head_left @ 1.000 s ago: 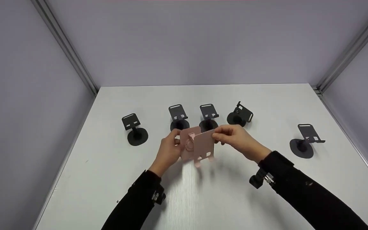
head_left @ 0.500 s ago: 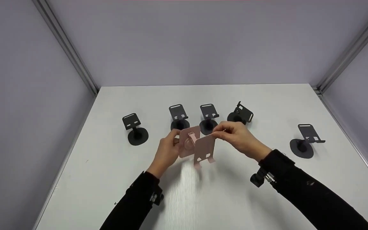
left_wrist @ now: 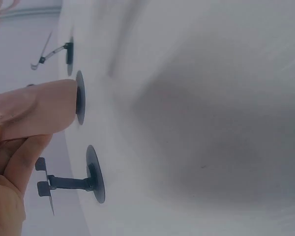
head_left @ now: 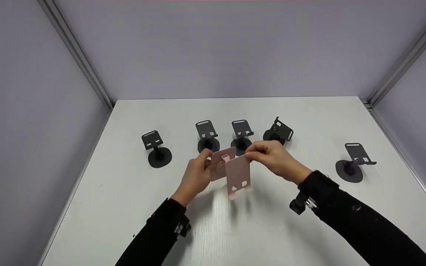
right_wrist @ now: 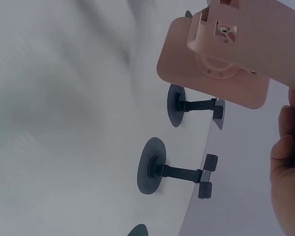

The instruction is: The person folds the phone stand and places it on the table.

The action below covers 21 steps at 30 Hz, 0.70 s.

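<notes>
A pink phone stand (head_left: 238,171) is held in the air above the middle of the white table. My left hand (head_left: 193,176) grips the left edge of its rectangular base plate (left_wrist: 51,105), thumb and fingers on either side. My right hand (head_left: 276,159) pinches the top right corner of the cradle plate (right_wrist: 265,37), which has two cut-outs and two small hooks at its lower edge. The two plates stand apart, joined by a short arm. The right wrist view shows the base's round hinge mount, while the right fingertips are partly cut off there.
Several black phone stands stand toward the back: one at the left (head_left: 159,158), a middle pair (head_left: 206,129) behind the pink one, and one turned sideways (head_left: 283,131). Another black stand (head_left: 350,171) is at the far right. Grey panels (head_left: 227,48) enclose the table (head_left: 98,221).
The pink cradle plate has swung a little lower and toward me, away from the base plate. Both hands have shifted only slightly and keep their hold. The black stands have not moved.
</notes>
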{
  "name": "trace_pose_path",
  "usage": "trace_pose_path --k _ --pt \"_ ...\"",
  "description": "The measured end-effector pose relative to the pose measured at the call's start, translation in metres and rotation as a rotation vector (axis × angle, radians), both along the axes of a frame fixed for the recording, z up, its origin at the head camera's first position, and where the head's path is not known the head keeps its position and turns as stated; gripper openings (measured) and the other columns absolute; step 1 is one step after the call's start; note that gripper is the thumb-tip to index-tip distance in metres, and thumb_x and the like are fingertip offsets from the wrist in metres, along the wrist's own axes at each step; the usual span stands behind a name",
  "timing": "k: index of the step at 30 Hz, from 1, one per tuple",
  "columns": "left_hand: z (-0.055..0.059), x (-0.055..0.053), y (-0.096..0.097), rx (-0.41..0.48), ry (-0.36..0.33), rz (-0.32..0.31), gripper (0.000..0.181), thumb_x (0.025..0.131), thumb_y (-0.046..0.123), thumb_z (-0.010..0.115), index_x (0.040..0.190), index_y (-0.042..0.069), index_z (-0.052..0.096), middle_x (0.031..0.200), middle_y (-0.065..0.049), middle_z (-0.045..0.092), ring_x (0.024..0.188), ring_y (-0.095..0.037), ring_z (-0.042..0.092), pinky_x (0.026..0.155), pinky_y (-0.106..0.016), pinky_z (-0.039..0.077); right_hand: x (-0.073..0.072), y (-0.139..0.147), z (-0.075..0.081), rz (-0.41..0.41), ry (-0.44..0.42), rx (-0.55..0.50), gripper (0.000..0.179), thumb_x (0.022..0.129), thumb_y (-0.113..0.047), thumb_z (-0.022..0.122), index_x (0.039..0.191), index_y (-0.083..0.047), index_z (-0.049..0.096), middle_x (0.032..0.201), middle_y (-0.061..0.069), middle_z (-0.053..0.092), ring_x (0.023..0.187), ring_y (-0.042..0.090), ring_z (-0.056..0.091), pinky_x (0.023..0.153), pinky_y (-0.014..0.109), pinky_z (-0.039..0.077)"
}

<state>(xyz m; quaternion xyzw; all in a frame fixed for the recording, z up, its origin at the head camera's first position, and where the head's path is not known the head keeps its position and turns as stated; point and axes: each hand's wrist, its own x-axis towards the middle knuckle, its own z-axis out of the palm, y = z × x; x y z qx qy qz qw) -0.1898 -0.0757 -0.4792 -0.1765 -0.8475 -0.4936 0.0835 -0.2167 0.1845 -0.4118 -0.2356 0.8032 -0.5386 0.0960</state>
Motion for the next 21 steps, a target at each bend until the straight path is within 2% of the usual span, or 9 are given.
trace_pose_path --k 6,9,13,21 --pt "0.0011 0.0005 0.0044 -0.018 0.091 0.001 0.022 0.091 -0.013 0.059 0.105 0.005 0.057 0.090 -0.014 0.078 0.080 -0.017 0.074 0.066 -0.028 0.054 -0.0004 0.0015 0.0000 -0.003 0.009 0.024 0.011 0.097 -0.013 0.071 0.094 -0.004 0.076 0.090 0.006 0.072 0.087 0.014 0.066 0.084 0.030 0.057" --pt "0.0000 0.0005 0.0044 -0.013 0.115 0.014 0.025 0.090 -0.015 0.058 0.104 0.005 0.057 0.085 -0.013 0.077 0.073 -0.015 0.070 0.062 -0.027 0.050 -0.0008 0.0006 0.0010 -0.005 0.012 0.029 0.011 0.097 -0.014 0.071 0.093 -0.006 0.077 0.090 0.005 0.072 0.087 0.015 0.065 0.083 0.028 0.056" --pt "-0.0012 0.0009 0.0049 -0.017 0.128 0.033 0.026 0.089 -0.015 0.059 0.104 0.006 0.058 0.076 -0.010 0.074 0.062 -0.011 0.057 0.056 -0.024 0.042 -0.0008 -0.0006 0.0010 -0.013 0.009 0.028 0.011 0.097 -0.014 0.071 0.093 -0.005 0.076 0.089 0.004 0.072 0.087 0.015 0.064 0.082 0.027 0.055" --pt "-0.0002 0.0038 0.0096 -0.059 0.203 0.050 0.026 0.086 -0.015 0.060 0.101 0.006 0.058 0.078 -0.008 0.075 0.064 -0.010 0.059 0.058 -0.027 0.048 -0.0007 -0.0028 -0.0030 -0.026 0.004 0.035 0.012 0.097 -0.014 0.071 0.092 -0.004 0.076 0.088 0.003 0.072 0.086 0.014 0.064 0.080 0.028 0.055"
